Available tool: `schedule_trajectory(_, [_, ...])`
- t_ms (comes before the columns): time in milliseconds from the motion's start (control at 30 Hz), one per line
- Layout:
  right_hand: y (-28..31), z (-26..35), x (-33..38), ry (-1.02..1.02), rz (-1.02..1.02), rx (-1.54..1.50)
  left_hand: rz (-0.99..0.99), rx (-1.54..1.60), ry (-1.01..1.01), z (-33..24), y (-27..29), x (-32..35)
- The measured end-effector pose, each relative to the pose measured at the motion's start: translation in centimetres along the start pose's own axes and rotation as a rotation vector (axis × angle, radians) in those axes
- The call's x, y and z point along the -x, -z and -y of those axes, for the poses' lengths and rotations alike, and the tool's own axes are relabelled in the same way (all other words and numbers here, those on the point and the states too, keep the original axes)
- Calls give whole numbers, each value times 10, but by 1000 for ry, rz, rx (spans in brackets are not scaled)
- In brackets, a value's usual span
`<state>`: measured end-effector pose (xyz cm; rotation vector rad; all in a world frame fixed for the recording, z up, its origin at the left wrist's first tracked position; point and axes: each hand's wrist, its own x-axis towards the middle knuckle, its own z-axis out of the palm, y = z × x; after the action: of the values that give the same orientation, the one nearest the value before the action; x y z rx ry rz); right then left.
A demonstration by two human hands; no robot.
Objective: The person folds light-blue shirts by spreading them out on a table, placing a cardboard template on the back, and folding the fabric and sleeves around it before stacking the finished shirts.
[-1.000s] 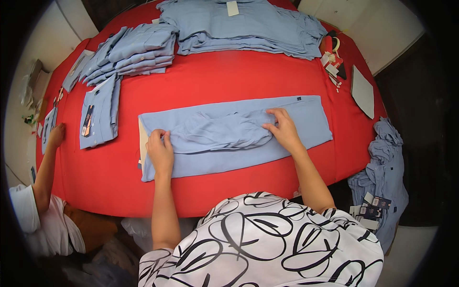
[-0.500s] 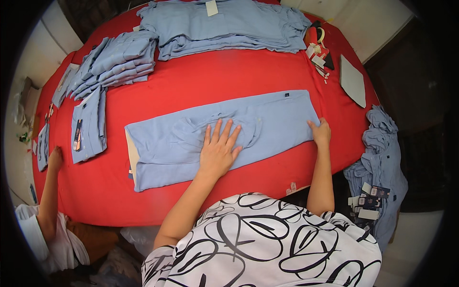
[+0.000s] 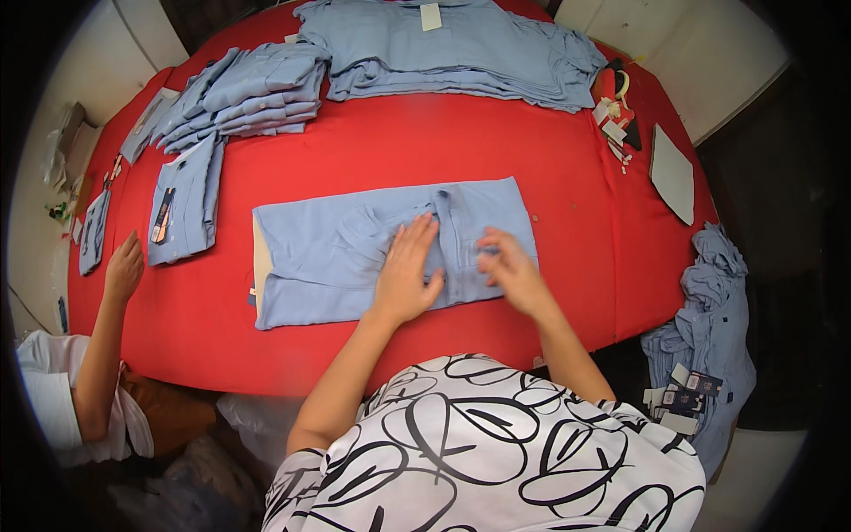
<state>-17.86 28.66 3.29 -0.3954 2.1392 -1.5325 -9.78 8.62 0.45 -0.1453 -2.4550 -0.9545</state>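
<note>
A light blue garment (image 3: 328,239), probably a shirt, lies in front of me with its right end turned over toward the middle. A cream-coloured edge, perhaps a board or paper, shows at its left end. My left hand (image 3: 408,275) rests on the cloth with fingers stretched out, alongside the edge of the folded-over part. Over that folded part is my right hand (image 3: 514,273), slightly blurred, its fingers apart and bent, gripping nothing visible. Whether its fingertips touch the cloth, I cannot tell.
The red-covered table (image 3: 425,146) bears a wide pile of blue garments (image 3: 443,53) and a folded stack (image 3: 257,89). A tagged folded garment (image 3: 191,208) lies left, near another person's hand (image 3: 125,266). Right are a pale board (image 3: 672,175) and hanging garments (image 3: 709,328).
The garment's right end has been folded over leftward. My right hand has let go of that end and moved left. The other person's hand has moved up; the view has shifted slightly.
</note>
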Motion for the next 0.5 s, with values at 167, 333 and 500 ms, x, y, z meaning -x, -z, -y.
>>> schedule_trajectory(167, [52, -35, -16, 117, -478, 592, -12, 45, 17, -16, 8, -6])
schedule_trajectory(333, [44, -17, -24, 39, -218, 36, 156, 654, 399, -51, -17, -22])
schedule_trajectory(500, [-6, 56, 10, 155, 112, -270, -64, 864, 536, -63, 8, -38])
